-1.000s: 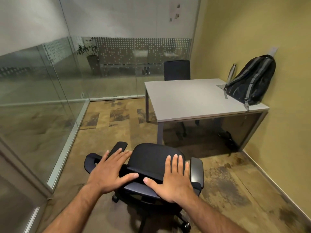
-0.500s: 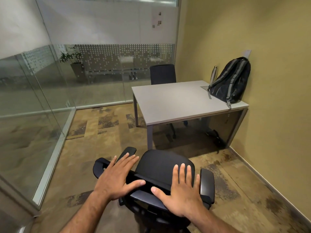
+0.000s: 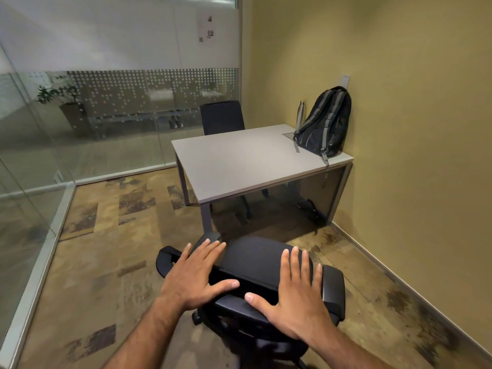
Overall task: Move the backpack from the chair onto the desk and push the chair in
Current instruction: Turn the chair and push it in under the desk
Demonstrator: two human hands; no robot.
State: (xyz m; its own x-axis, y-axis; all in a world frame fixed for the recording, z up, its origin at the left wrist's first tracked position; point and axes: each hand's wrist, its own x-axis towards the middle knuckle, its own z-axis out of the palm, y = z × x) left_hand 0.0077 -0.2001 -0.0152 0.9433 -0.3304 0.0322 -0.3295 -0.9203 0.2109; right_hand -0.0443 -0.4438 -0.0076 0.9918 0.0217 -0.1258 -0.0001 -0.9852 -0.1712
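The backpack (image 3: 325, 123) is black with grey straps and stripes, and the bottle (image 3: 300, 115) beside it is silvery metal. The desk (image 3: 239, 161) has a pale grey top on darker grey legs, while both the near chair (image 3: 262, 265) and the far chair (image 3: 222, 117) are black. The wall (image 3: 412, 102) is mustard yellow, the carpet (image 3: 111, 249) tan with dark brown patches, and the glass partition (image 3: 149, 89) carries a band of white dots.

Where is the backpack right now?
The backpack sits on the far right corner of the desk, leaning against the yellow wall, with a metal bottle standing just to its left.
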